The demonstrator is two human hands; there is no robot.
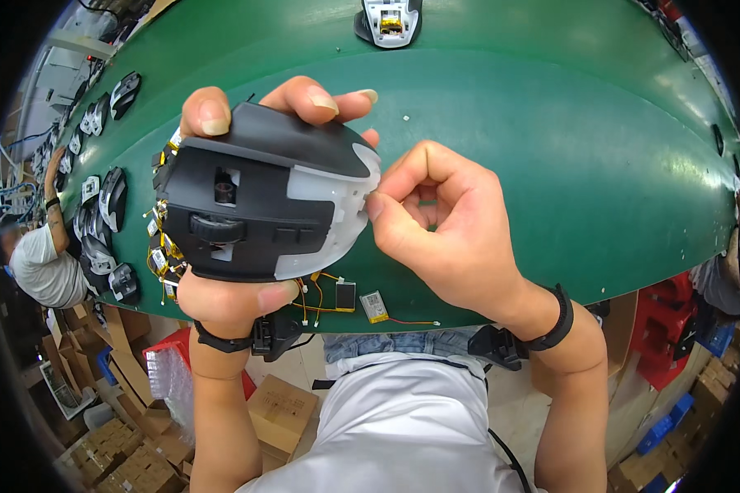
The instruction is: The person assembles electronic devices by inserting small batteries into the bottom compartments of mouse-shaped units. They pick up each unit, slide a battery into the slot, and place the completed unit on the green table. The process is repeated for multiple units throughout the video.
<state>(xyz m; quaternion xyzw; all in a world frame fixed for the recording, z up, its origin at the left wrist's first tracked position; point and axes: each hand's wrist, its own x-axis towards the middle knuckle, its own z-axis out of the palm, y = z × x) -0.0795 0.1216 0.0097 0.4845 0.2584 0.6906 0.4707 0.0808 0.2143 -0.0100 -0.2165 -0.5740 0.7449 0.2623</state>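
Observation:
My left hand (215, 296) is wrapped round a large black computer mouse (259, 193), holding it above the green table. The mouse's scroll wheel and a square opening show, along with a whitish translucent band at its right end. My right hand (464, 226) is closed in a pinch, thumb and forefinger touching that band's edge. Whatever may be between those fingertips is hidden. Below the mouse, close to the table's near edge, lie a silver battery pack (374, 306) and a darker battery pack (345, 296), both with thin leads. More wired batteries (158, 261) are partly covered by the mouse.
At the far edge of the green table (551, 164) sits an opened mouse shell (390, 23) with a yellow-taped battery. Several mice (113, 200) line the left side, where a co-worker (45, 263) sits. Cardboard boxes (279, 415) and red bins (666, 333) stand below.

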